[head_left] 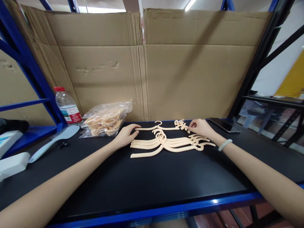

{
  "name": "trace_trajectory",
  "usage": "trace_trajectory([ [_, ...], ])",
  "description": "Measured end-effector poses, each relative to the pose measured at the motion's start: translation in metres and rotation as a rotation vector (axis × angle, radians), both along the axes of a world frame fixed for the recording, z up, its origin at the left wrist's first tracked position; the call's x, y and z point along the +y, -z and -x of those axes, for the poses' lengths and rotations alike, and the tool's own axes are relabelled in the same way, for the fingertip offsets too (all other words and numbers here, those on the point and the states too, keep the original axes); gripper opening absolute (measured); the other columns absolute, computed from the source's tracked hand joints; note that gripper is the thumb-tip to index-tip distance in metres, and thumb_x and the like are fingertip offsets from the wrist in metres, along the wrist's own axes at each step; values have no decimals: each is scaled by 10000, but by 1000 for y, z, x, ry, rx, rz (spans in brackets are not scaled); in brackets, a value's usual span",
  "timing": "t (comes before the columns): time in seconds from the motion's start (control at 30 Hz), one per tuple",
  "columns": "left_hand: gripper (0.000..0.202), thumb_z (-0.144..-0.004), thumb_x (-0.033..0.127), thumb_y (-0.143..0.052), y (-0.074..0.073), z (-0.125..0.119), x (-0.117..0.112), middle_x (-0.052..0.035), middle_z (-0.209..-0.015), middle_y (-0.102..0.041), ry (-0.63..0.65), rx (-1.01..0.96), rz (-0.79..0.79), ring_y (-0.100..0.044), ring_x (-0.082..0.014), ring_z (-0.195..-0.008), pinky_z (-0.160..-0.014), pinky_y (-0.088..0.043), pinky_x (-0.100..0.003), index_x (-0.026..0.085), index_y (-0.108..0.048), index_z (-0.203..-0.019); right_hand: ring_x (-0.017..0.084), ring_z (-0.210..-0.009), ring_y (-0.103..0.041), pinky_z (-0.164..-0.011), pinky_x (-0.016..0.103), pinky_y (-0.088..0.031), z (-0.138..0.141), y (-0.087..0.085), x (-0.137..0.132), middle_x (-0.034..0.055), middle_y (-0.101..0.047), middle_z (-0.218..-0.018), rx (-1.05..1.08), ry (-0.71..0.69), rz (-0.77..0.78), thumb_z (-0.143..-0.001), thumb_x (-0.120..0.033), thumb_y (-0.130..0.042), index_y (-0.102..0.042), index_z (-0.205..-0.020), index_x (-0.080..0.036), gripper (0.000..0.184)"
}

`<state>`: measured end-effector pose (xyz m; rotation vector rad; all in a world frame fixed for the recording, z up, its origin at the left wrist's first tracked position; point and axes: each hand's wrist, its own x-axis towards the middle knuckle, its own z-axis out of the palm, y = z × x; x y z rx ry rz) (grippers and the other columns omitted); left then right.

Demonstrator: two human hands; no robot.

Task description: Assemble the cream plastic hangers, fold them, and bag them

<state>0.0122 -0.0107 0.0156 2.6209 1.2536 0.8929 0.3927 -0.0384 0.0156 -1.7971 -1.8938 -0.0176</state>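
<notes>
A single cream hanger (148, 128) lies at the back of the black table, its hook upward. My left hand (125, 134) has thumb and forefinger around its left end. My right hand (200, 127) pinches at the edge of a cluster of small cream plastic pieces (181, 124) by the hanger's right end; exactly what sits between its fingertips is too small to make out. In front of both hands several matching cream hangers (146, 146) lie overlapped in a row, hooks together in the middle. Curved end pieces (201, 145) show at their right ends.
A clear bag of cream parts (104, 120) and a red-capped bottle (68, 106) stand at the back left, near a pale hairbrush (57, 139). A phone (224, 125) lies at the back right. Cardboard (190, 72) walls the back; a blue edge (166, 210) runs along the front.
</notes>
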Motion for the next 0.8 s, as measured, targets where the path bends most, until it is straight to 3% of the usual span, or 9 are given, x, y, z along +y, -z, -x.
trace_trajectory([
  [0.13, 386, -866, 310, -410, 10, 2, 13, -128, -1233, -651, -3, 37, 26, -592, -259, -1160, -1023, -432, -417, 136, -620, -1139, 176, -571, -602, -518, 266, -372, -3, 4, 3, 53, -683, -632, -58, 50, 60, -699, -413, -651, -689, -675, -170, 247],
  [0.27, 384, -861, 281, -404, 13, 5, 18, -108, -1221, -663, -10, 55, 15, -587, -249, -1165, -1030, -427, -406, 147, -643, -1131, 177, -544, -600, -513, 262, -375, -4, 9, 6, 49, -650, -553, -40, 55, 68, -666, -407, -680, -684, -613, -172, 241],
  [0.47, 326, -846, 298, -466, 12, 9, 21, -123, -1103, -707, -72, 48, -21, -641, -279, -1008, -919, -482, -431, 163, -683, -1049, 188, -558, -615, -519, 267, -381, -5, 10, 7, 68, -657, -560, -33, 117, 84, -666, -361, -684, -670, -556, -177, 215],
  [0.8, 111, -765, 250, -558, 7, 10, 17, -56, -791, -671, -93, 20, -21, -626, -214, -738, -693, -496, -332, 198, -656, -765, 188, -561, -623, -491, 266, -379, -13, 6, 5, 78, -675, -575, 15, 213, 124, -684, -288, -655, -684, -565, -172, 168],
])
